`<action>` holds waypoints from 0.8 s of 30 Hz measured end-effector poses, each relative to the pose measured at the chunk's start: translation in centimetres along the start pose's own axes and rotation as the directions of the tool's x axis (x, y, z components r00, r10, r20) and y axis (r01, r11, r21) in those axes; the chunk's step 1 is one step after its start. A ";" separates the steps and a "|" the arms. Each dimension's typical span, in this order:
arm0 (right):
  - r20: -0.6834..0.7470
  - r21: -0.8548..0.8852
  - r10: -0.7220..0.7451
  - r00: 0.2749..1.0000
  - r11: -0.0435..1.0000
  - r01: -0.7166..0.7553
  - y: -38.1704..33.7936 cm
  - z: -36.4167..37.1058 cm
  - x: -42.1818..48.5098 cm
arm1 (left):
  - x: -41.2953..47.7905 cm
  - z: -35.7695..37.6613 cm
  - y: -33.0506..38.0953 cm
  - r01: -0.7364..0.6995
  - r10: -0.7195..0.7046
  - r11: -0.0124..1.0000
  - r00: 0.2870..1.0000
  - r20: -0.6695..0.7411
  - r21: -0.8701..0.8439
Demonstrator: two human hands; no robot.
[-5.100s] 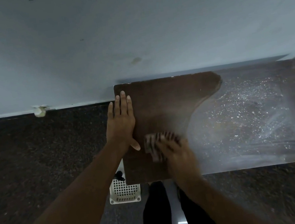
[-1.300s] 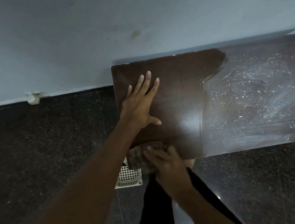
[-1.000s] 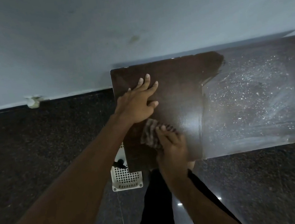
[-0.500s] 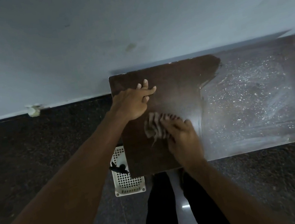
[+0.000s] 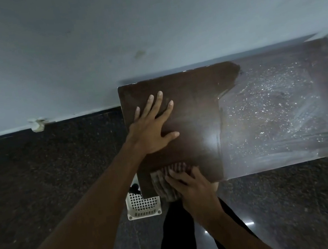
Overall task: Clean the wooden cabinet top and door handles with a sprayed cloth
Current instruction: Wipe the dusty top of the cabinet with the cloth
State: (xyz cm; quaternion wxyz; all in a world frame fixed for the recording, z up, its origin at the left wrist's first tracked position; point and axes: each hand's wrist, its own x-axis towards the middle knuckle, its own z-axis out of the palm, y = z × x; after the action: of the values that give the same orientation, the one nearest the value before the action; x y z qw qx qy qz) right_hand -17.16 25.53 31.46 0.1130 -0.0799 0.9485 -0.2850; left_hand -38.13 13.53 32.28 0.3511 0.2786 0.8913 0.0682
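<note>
Left hand (image 5: pixel 152 127) lies flat, fingers spread, on the dark part of the cabinet top (image 5: pixel 194 99). Right hand (image 5: pixel 192 188) presses the striped cloth (image 5: pixel 164 182) at the near edge, fingers apparently flat, with the cloth showing left of and beyond the fingertips.

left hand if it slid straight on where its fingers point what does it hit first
The left hand lies flat on the cabinet top; ahead of its fingers is bare wiped wood, then probably the wall right behind the back edge.
</note>
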 end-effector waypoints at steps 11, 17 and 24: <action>-0.089 -0.075 0.326 0.941 0.940 -0.332 9.0 -8.7 4.0 | 0.5 2.5 0.8 0.071 -0.061 0.995 0.988 -0.140 0.069; -0.205 -0.100 0.390 0.898 0.904 -0.416 9.3 -11.7 13.7 | 0.5 2.0 1.4 0.100 -0.094 0.994 0.986 -0.136 0.035; -0.159 0.011 0.330 0.931 0.943 -0.332 7.1 -7.2 3.3 | 0.5 2.3 1.3 0.095 -0.089 0.995 0.986 -0.141 0.038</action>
State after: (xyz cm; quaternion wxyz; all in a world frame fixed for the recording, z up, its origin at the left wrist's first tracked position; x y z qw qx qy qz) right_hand -22.85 34.44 32.82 0.0827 0.1030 0.9566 -0.2596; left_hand -36.35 14.74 30.69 0.2845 0.2396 0.9268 0.0514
